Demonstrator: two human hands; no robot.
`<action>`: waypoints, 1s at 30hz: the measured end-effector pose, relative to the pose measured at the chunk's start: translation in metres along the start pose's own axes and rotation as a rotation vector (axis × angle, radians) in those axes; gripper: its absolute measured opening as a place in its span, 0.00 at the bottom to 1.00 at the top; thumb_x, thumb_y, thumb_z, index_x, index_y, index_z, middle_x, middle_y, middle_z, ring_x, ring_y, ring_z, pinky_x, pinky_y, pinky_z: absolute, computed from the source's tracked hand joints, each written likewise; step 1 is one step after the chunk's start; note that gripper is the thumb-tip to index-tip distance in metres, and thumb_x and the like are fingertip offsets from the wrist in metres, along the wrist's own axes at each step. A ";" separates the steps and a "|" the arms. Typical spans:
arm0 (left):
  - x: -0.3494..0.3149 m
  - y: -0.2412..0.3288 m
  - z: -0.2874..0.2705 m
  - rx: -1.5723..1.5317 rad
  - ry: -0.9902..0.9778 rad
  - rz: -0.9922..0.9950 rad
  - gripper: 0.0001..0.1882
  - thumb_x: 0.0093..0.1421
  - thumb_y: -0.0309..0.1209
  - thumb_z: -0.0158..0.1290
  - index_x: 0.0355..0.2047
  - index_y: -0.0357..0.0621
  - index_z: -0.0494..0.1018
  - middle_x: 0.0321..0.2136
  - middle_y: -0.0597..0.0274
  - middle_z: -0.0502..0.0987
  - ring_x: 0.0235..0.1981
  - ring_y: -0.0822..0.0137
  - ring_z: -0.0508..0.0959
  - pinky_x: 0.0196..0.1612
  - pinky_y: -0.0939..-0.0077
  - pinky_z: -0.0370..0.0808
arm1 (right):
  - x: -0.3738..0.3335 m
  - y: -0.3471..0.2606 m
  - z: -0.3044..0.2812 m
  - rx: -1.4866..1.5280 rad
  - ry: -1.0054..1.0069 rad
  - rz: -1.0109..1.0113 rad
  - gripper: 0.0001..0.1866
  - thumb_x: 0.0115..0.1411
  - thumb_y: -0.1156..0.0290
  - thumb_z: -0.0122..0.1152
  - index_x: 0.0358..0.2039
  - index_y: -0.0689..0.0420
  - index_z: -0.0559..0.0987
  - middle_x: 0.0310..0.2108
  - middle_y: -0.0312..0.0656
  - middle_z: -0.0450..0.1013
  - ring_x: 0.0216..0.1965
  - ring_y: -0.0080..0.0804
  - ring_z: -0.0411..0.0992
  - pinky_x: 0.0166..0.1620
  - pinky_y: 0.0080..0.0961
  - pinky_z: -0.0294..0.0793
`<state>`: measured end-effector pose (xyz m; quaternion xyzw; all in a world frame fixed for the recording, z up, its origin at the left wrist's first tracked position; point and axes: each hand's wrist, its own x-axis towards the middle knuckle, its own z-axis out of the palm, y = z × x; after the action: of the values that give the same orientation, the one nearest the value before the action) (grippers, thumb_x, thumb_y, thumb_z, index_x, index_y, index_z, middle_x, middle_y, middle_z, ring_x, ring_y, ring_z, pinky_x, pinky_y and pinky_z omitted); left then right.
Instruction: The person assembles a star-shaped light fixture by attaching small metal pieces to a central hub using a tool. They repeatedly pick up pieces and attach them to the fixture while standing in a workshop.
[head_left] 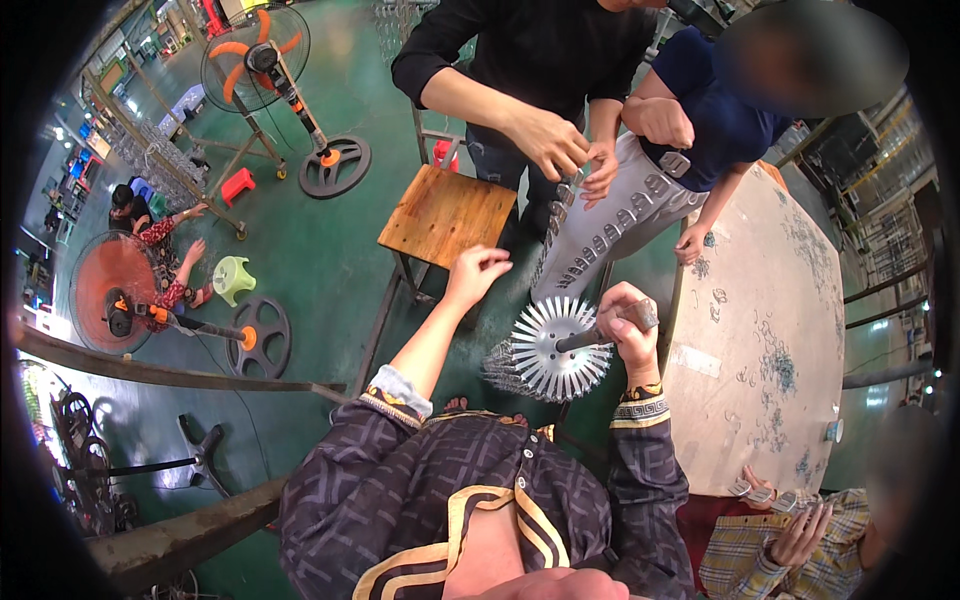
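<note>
My right hand (630, 328) is closed round the dark shaft (583, 340) of a round metal disc. Narrow pale slats ring the rim of this slotted disc (545, 355), which hangs tilted in front of me. A grey-brown block (643, 314) shows at the hand's end of the shaft; I cannot tell what it is. My left hand (476, 276) is raised beside the wooden stool (445, 212), thumb and fingers drawn together; anything between them is too small to make out. Below and behind the disc lies a heap of thin metal pieces (503, 370).
Opposite, a co-worker in black (500, 45) handles a string of small metal buckles (615, 230). Beside them stands a person in navy (690, 85). A pale table (700, 420) with scattered small parts is on the right, another worker's hands (800, 535) near its edge. Fans (262, 58) stand left.
</note>
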<state>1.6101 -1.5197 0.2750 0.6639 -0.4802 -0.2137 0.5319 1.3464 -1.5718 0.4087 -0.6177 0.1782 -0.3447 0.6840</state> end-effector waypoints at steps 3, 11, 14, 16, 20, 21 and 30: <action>0.040 0.026 0.010 -0.029 0.049 0.074 0.19 0.47 0.32 0.64 0.39 0.39 0.77 0.29 0.63 0.76 0.32 0.70 0.73 0.38 0.77 0.69 | 0.000 -0.001 0.003 -0.011 -0.004 -0.004 0.14 0.43 0.67 0.58 0.28 0.64 0.70 0.17 0.31 0.64 0.19 0.14 0.60 0.24 0.13 0.57; 0.091 0.053 0.038 -0.227 0.109 0.315 0.16 0.47 0.30 0.65 0.36 0.37 0.76 0.34 0.60 0.77 0.39 0.68 0.74 0.45 0.72 0.68 | -0.006 -0.005 0.006 -0.007 0.007 -0.002 0.14 0.43 0.69 0.59 0.28 0.65 0.71 0.18 0.32 0.65 0.19 0.14 0.60 0.24 0.13 0.57; 0.097 0.051 0.041 -0.261 0.129 0.304 0.12 0.49 0.28 0.62 0.32 0.36 0.76 0.30 0.63 0.78 0.35 0.73 0.75 0.40 0.76 0.70 | -0.007 -0.007 0.006 -0.007 0.012 -0.004 0.14 0.43 0.69 0.59 0.28 0.64 0.71 0.18 0.32 0.65 0.19 0.14 0.60 0.24 0.13 0.57; 0.098 0.046 0.038 -0.215 0.133 0.281 0.10 0.50 0.27 0.61 0.31 0.36 0.76 0.28 0.64 0.78 0.32 0.75 0.75 0.37 0.77 0.70 | -0.009 -0.006 0.005 -0.003 0.022 -0.003 0.14 0.43 0.68 0.59 0.28 0.64 0.71 0.18 0.32 0.65 0.19 0.14 0.60 0.24 0.12 0.57; 0.096 0.050 0.035 -0.080 0.201 0.313 0.11 0.49 0.30 0.61 0.29 0.36 0.75 0.25 0.60 0.79 0.30 0.72 0.78 0.33 0.76 0.71 | -0.012 -0.006 0.001 -0.017 0.033 0.010 0.15 0.43 0.66 0.60 0.28 0.64 0.71 0.18 0.32 0.65 0.20 0.15 0.60 0.25 0.13 0.57; 0.096 0.049 0.032 -0.045 0.183 0.346 0.11 0.48 0.31 0.62 0.29 0.36 0.75 0.25 0.59 0.79 0.30 0.71 0.78 0.33 0.75 0.72 | -0.011 -0.006 0.001 -0.014 0.032 0.011 0.16 0.43 0.66 0.60 0.28 0.64 0.71 0.18 0.32 0.64 0.20 0.15 0.60 0.25 0.13 0.57; 0.081 0.047 0.020 -0.162 0.079 0.399 0.11 0.46 0.29 0.60 0.27 0.35 0.75 0.25 0.51 0.78 0.28 0.61 0.78 0.33 0.72 0.71 | -0.009 -0.004 -0.003 0.004 0.008 0.039 0.17 0.42 0.65 0.60 0.28 0.64 0.69 0.20 0.34 0.65 0.21 0.16 0.61 0.26 0.13 0.59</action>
<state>1.6115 -1.5984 0.3293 0.5185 -0.5621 -0.1158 0.6338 1.3371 -1.5681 0.4105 -0.6113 0.1921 -0.3340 0.6913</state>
